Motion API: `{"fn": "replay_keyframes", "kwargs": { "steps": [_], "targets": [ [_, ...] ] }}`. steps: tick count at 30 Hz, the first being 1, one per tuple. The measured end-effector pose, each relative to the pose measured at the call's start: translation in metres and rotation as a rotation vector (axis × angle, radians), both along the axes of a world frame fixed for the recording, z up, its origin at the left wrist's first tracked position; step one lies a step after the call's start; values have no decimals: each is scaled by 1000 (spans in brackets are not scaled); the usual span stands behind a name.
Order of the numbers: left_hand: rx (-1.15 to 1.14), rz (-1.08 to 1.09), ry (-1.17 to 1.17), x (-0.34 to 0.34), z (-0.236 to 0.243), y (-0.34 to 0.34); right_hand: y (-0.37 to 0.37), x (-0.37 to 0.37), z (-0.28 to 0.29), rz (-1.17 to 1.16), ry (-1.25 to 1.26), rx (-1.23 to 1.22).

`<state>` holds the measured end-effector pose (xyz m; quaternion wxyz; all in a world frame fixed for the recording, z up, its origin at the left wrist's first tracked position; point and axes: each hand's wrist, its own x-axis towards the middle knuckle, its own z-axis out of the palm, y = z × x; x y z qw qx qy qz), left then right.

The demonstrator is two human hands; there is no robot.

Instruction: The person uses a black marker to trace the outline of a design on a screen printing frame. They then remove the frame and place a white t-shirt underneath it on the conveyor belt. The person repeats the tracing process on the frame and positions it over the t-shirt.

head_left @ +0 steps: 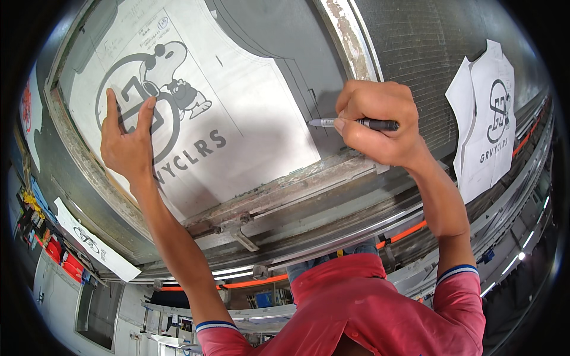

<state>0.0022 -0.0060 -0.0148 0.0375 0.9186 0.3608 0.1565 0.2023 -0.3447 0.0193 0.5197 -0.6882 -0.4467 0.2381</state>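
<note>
While the person in the red shirt (350, 296) stands at the near side of a metal-edged screen-printing frame (285, 188), both bare arms reach over it. Inside the frame, across its left and middle part, is a white garment-shaped paper pattern (261, 89) bearing a cartoon dog figure, a large ring emblem and bold lettering.

The left forearm crosses the frame's near rail, and the left hand (126, 142) sits palm down over the emblem within the frame's left half. Its forefinger and thumb stand wide apart in a V, both pointing toward the frame's far side; nothing is gripped between them.

The right arm comes up on the frame's right, elbow bent, with the right hand (380, 118) over its near right corner. Those fingers are curled tight around a grey-and-black marker pen (323, 123), thumb pressed from below, forefinger hooked above. The pen lies nearly level, its tip aimed left at the pattern's right edge; from here I can't quite tell whether it touches.

To the right of the frame lies a second printed paper pattern (466, 95), and a third printed sheet (116, 258) rests off the frame's near left corner.
</note>
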Motion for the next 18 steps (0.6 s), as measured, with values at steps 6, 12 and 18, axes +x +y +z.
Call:
{"fn": "replay_keyframes", "kwargs": {
  "steps": [6, 12, 18],
  "targets": [
    [-9, 7, 6, 1, 1, -2, -3, -2, 3, -54, 50, 19],
    [-33, 21, 37, 2, 3, -4, -7, 1, 6, -272, 364, 168],
    [-28, -60, -43, -2, 3, -2, -4, 1, 2, -185, 175, 163]
  ]
}}
